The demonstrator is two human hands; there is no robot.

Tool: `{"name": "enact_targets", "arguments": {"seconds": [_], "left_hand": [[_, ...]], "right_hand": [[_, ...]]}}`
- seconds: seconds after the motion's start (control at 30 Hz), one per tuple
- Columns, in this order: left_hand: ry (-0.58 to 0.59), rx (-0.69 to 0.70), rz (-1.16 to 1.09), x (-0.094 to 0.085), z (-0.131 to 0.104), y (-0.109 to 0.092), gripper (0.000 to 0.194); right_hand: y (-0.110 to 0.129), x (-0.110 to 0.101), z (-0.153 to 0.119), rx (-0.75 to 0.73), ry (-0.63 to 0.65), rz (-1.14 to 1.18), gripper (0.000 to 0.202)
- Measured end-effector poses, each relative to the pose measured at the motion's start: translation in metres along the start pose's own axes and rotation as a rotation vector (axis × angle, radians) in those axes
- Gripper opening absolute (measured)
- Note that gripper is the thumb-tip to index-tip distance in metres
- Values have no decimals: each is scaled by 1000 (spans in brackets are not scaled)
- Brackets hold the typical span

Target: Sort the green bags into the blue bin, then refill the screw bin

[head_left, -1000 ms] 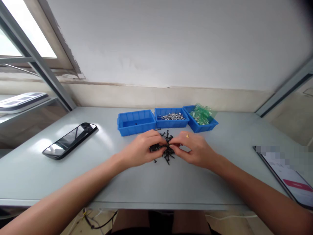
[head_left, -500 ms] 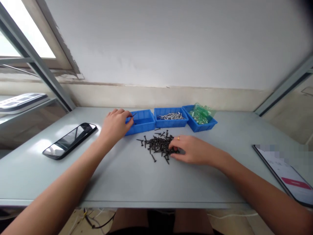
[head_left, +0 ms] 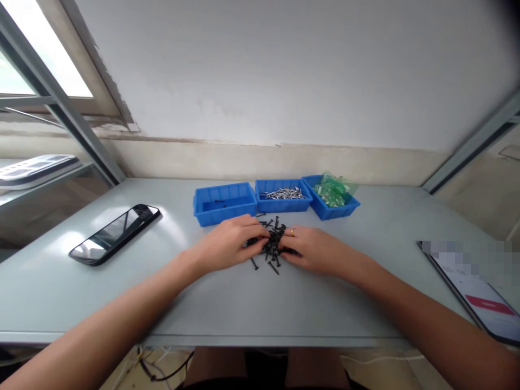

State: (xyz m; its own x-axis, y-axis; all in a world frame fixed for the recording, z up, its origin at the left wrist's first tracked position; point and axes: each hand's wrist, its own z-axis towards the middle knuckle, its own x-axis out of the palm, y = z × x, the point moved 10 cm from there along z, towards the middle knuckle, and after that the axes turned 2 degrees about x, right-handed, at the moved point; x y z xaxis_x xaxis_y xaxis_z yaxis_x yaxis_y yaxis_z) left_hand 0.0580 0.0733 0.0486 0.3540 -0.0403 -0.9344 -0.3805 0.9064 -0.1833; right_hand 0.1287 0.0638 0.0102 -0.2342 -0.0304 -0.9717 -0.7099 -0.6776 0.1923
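Note:
A loose pile of black screws (head_left: pixel 274 238) lies on the grey table. My left hand (head_left: pixel 231 242) bends over its left side, thumb and forefinger closed around black screws at the pile. From the right, my right hand (head_left: pixel 312 248), with a ring on one finger, curls its fingers in among the screws, dark shanks showing between thumb and fingers. How many screws each hand grips is hidden. Behind my left hand sits a blue bin (head_left: pixel 225 212) with a few black screws on its floor.
A middle blue bin (head_left: pixel 283 205) contains silver nails or pins (head_left: pixel 286 193). The right blue bin (head_left: pixel 339 212) bears green plastic packets (head_left: pixel 333 188). A black phone (head_left: pixel 116 234) lies at left, a tablet-like device (head_left: pixel 467 287) at right. A wall rises behind the table (head_left: pixel 260 309).
My left hand has left the left blue bin and come down to the pile's left side. A black screw it held is no longer seen in its fingers. My right hand stays at the pile.

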Motion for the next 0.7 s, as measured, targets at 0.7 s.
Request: {"name": "enact_targets", "arguments": {"seconds": [0.7], "left_hand": [[-114,-59,-117,0,1,0,17]], "right_hand": [[5,-46,-10,14,-445,129,10]]}}
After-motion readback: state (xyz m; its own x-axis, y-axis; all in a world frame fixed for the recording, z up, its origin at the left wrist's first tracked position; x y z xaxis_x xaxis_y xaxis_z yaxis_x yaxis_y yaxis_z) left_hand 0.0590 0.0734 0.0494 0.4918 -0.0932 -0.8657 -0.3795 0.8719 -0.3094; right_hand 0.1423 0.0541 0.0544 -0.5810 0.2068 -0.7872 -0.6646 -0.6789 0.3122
